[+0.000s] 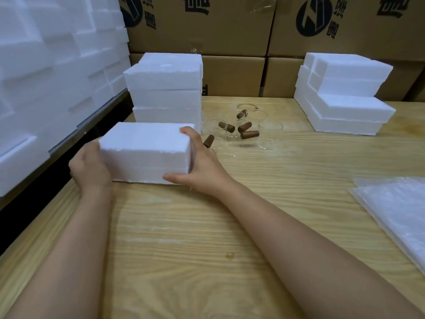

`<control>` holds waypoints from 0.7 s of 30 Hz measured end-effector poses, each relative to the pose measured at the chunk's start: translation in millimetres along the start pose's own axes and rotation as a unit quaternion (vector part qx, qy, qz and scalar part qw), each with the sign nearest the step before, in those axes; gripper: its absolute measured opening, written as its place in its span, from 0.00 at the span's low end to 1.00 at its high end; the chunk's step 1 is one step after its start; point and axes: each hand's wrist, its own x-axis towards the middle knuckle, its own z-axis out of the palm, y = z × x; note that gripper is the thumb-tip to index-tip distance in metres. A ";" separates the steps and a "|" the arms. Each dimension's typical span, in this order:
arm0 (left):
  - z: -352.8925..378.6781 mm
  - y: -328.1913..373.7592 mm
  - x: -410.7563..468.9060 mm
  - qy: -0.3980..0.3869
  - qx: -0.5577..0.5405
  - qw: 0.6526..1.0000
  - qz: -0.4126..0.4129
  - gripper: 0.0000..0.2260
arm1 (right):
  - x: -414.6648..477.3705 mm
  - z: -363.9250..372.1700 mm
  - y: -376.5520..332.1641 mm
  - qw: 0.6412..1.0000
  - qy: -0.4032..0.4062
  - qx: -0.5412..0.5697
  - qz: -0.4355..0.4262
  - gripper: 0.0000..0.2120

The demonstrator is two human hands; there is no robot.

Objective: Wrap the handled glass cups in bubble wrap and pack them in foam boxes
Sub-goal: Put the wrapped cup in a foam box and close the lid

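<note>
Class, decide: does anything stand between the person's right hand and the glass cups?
Nothing visible does. The right hand grips the foam box at its right end; the glass cups sit just behind it on the table.

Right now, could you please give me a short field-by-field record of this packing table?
box: closed, in front of left stack
left grip: holds box's left end
right grip: holds box's right end
cups: unwrapped, clustered mid-table, brown handles
wrap: sheets at right edge
right stack: foam, back right
table: light wood
</note>
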 end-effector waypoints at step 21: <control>54.3 -17.3 22.3 -0.014 0.046 0.998 0.048 0.14 | 18.9 35.8 -0.7 0.966 0.198 -0.162 0.045 0.21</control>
